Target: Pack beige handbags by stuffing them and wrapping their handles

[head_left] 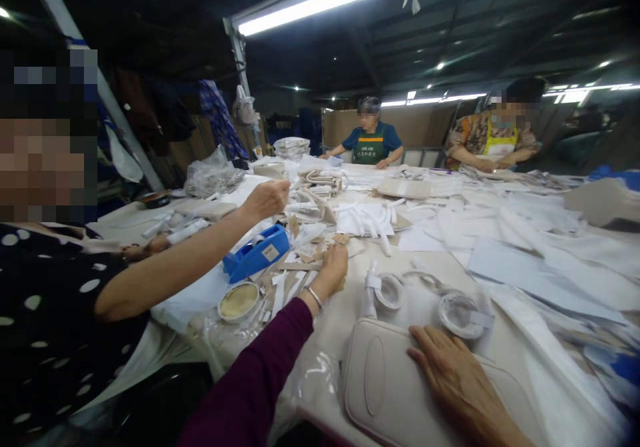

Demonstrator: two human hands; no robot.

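Beige pouch (380,380) lies under the flat, open right hand (450,367); left hand (334,268) curls on scraps (341,239), grip unclear.

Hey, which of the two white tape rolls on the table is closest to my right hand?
The roll farther right, just beyond the fingertips of the right hand; the other roll lies further left, nearer the left hand.

Blue tape dispenser (256,252), maroon sleeve (260,380), pale-pink bag (385,387).
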